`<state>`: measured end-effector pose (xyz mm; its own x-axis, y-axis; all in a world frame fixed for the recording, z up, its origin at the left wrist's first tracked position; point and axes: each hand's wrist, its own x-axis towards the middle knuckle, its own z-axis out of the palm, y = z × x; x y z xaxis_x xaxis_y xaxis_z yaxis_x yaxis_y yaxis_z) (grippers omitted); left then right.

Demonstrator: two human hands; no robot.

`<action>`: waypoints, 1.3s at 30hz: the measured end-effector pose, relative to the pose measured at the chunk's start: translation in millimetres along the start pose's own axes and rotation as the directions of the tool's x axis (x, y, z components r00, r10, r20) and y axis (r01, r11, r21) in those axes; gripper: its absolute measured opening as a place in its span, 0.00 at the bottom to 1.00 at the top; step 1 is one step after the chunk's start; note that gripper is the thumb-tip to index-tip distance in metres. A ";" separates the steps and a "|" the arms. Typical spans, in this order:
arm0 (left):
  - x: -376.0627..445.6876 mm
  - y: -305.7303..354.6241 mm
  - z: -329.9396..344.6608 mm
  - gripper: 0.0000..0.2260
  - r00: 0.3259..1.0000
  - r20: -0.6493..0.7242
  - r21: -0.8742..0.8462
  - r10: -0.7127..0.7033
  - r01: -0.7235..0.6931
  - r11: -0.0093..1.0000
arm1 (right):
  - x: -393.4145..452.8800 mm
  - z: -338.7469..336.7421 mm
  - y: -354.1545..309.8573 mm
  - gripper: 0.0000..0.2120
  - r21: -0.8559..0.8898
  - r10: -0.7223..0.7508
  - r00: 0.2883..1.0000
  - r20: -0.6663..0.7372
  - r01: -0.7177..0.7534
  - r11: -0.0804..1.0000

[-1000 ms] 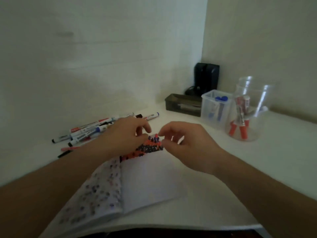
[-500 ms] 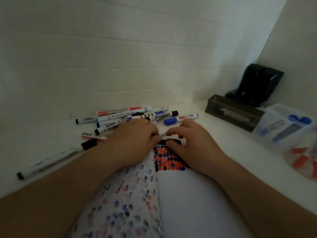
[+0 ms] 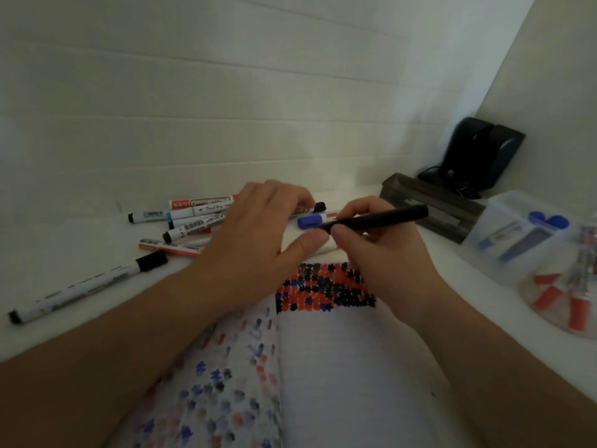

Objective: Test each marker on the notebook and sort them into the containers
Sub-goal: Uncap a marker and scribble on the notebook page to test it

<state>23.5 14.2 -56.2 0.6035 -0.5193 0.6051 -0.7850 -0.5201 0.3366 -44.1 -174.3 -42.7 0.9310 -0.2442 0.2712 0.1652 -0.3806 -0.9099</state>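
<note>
**Head view: black marker held over a notebook's test page**

Head view, at a white table (image 3: 403, 321): the right hand (image 3: 384, 250) pinches a black marker (image 3: 378, 219) between thumb and curled fingers, the barrel lying almost level and running out to the right of the grip; its left end meets the thumb tip of the left hand (image 3: 255, 234), whose fingers are spread and arched over a white marker (image 3: 310, 244) lying just below the grip; whether that hand actually clasps the white marker cannot be told. Directly under both hands the open notebook (image 3: 339, 367) carries a dense block of black, red and blue test marks at the top of its right page, with fainter marks scattered over the left page. Just behind the grip lies a blue-capped marker (image 3: 311, 220); to the left of the grip sits a loose pile of markers (image 3: 190, 218), one bearing a red-and-gold label whose lettering is too blurred to read, another a barcode; a long black-capped marker (image 3: 87, 286) lies apart, farther left. To the right of the grip stand a square clear container (image 3: 484, 253) holding blue-capped markers and a round clear jar (image 3: 533, 295) holding red-capped ones; behind them, a dark tray (image 3: 433, 205).
</note>
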 end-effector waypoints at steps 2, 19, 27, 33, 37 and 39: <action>-0.1 3.0 -0.6 0.25 0.991 0.111 -0.024 0.080 -0.078 0.997 | -1.9 -2.7 -6.5 0.03 0.307 0.033 0.991 0.132 -0.073 0.949; -4.2 36.7 -11.7 0.05 0.981 0.192 -0.387 0.021 0.056 0.921 | -5.2 1.6 -27.5 0.04 0.392 -0.102 0.975 0.197 0.017 0.920; -9.3 33.5 -10.7 0.30 0.804 0.592 0.035 -0.060 0.048 0.998 | -31.1 -42.4 -10.3 0.08 0.214 0.112 0.953 0.282 -0.176 0.961; -7.0 32.4 -5.0 0.33 0.744 0.665 0.152 -0.070 -0.043 0.988 | -37.2 -35.5 4.9 0.11 -0.031 0.037 0.979 0.199 -0.032 0.999; -5.7 33.1 -4.8 0.34 0.736 0.673 0.151 -0.072 -0.041 0.988 | -39.8 -29.2 6.6 0.07 -0.110 0.087 0.971 0.221 -0.064 0.992; -5.5 33.0 -4.1 0.35 0.733 0.675 0.160 -0.083 -0.036 0.986 | -39.3 -30.4 6.1 0.07 -0.106 0.113 0.968 0.224 -0.092 0.990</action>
<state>-6.3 2.7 -45.5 0.6019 -0.7954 -0.0710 -0.7738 -0.6029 0.1944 -89.5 -194.2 -49.3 0.9928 -0.0798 0.0890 0.0440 -0.4486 -0.8926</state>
